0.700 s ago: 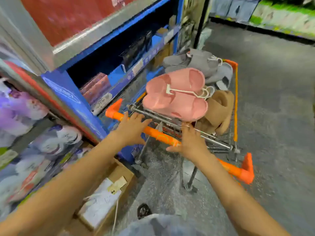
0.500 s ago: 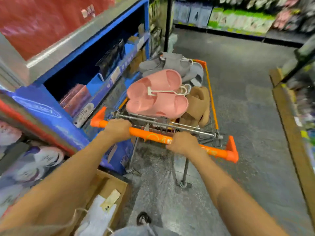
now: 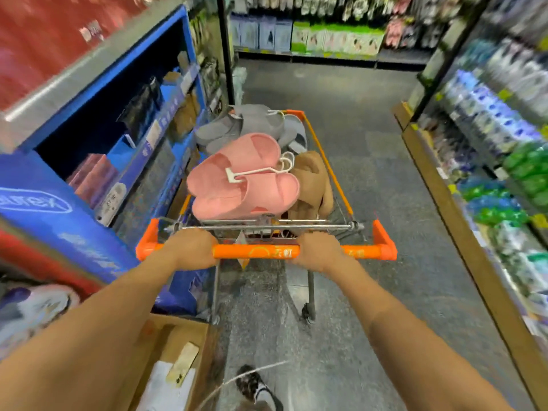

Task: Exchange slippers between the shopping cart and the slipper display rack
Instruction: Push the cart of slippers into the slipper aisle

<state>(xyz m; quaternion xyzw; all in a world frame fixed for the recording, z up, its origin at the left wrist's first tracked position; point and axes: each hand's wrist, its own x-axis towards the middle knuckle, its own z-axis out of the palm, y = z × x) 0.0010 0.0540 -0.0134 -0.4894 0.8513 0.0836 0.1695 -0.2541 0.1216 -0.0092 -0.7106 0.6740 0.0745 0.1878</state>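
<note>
Shopping cart (image 3: 329,161) points lengthwise up the aisle; pink slippers (image 3: 243,179) crosswise.

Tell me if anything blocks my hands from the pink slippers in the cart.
Only the cart's metal crossbars. Both the left hand and right hand grip the orange plastic handle; the pink rubber slippers lie exposed on top.

Both forearms (image 3: 98,327) are seen bare to the frame edge; no sleeves, watch or rings are shown. The left hand (image 3: 192,247) and right hand (image 3: 318,252) are ungloved. A dark patterned shoe (image 3: 247,384) with a pale part is worn on one foot.
</note>
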